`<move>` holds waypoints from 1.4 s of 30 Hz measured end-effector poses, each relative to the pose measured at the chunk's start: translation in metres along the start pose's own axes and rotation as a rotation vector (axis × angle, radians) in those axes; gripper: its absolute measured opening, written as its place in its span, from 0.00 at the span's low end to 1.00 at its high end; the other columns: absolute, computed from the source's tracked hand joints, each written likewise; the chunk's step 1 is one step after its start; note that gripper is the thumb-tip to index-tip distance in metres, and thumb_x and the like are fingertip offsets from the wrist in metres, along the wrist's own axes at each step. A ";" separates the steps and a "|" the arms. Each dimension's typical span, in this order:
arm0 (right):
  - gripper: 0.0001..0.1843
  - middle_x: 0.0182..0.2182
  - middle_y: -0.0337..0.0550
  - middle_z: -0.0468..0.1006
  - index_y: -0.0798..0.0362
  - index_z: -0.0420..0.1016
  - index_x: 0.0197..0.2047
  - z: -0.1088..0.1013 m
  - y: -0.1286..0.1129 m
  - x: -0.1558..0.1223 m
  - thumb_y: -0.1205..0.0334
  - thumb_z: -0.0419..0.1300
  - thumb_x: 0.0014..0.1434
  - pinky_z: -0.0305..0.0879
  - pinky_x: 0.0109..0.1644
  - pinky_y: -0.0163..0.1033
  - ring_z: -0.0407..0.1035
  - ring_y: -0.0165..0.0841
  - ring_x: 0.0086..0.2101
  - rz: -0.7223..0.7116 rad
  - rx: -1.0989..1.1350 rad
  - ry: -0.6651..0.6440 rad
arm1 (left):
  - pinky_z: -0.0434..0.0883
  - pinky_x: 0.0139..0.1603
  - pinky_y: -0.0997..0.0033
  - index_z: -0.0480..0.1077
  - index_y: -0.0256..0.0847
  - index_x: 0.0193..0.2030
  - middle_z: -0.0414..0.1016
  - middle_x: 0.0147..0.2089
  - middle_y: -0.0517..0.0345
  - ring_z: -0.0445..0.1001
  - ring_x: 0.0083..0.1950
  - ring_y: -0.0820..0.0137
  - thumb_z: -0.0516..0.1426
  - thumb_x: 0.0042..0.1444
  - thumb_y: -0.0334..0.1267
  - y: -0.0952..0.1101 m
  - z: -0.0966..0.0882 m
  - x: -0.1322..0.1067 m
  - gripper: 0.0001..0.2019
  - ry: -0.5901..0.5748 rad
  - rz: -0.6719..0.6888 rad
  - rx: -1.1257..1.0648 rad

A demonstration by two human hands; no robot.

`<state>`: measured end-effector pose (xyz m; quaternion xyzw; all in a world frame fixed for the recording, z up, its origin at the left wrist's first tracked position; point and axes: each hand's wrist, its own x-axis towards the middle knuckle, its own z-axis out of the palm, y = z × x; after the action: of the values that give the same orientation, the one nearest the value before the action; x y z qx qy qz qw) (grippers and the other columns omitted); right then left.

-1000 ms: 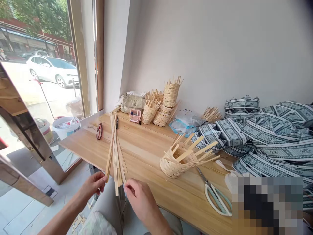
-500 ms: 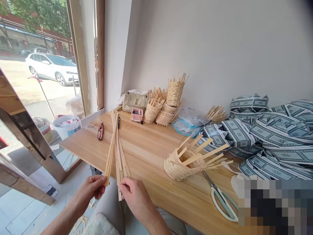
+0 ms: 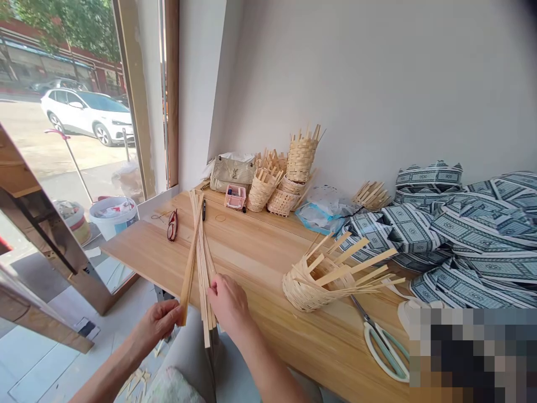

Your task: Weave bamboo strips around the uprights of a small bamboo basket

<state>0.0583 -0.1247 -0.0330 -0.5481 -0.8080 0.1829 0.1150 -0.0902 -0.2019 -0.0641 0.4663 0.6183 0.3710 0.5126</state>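
A bundle of long pale bamboo strips [image 3: 200, 246] lies on the wooden table [image 3: 260, 263], fanning out toward the near edge. My left hand [image 3: 158, 323] pinches the near end of a few strips held apart on the left. My right hand [image 3: 227, 302] rests on the near ends of the other strips, fingers pressing on them at the table's edge. A half-woven basket [image 3: 308, 285] with loose strips sticking out lies on its side to the right of my hands.
Scissors [image 3: 384, 344] lie near the front right. Red glasses [image 3: 172, 225], a pen, a pink box [image 3: 235, 197], a beige bag [image 3: 230, 170] and several woven baskets [image 3: 289, 173] stand at the back. Patterned cloth [image 3: 457, 240] is piled at the right. A window is at the left.
My right hand has moved forward from below the table's edge onto the near ends of the strips. My left hand has kept its strips, with hardly any movement.
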 end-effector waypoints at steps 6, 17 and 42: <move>0.09 0.34 0.47 0.79 0.53 0.74 0.35 0.005 -0.007 0.014 0.63 0.53 0.57 0.58 0.35 0.36 0.72 0.37 0.37 0.058 -0.038 -0.042 | 0.51 0.21 0.74 0.64 0.38 0.22 0.52 0.15 0.67 0.52 0.19 0.76 0.52 0.45 0.61 -0.004 -0.003 -0.001 0.24 0.032 0.042 -0.030; 0.12 0.33 0.46 0.79 0.52 0.75 0.33 0.005 -0.004 0.017 0.65 0.50 0.56 0.54 0.30 0.35 0.72 0.35 0.34 0.107 0.051 -0.036 | 0.59 0.22 0.74 0.70 0.36 0.44 0.66 0.22 0.61 0.61 0.22 0.72 0.55 0.44 0.60 0.005 -0.006 -0.008 0.30 0.156 0.035 -0.192; 0.03 0.40 0.39 0.74 0.51 0.70 0.36 0.023 -0.007 -0.006 0.66 0.57 0.57 0.59 0.48 0.40 0.64 0.35 0.44 -0.422 0.062 0.075 | 0.64 0.25 0.74 0.72 0.39 0.27 0.70 0.22 0.58 0.66 0.25 0.70 0.58 0.42 0.53 -0.028 -0.006 0.014 0.17 0.276 0.197 0.036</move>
<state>0.0460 -0.1364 -0.0508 -0.3694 -0.8940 0.1588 0.1976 -0.1019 -0.1964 -0.0937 0.4784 0.6406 0.4688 0.3754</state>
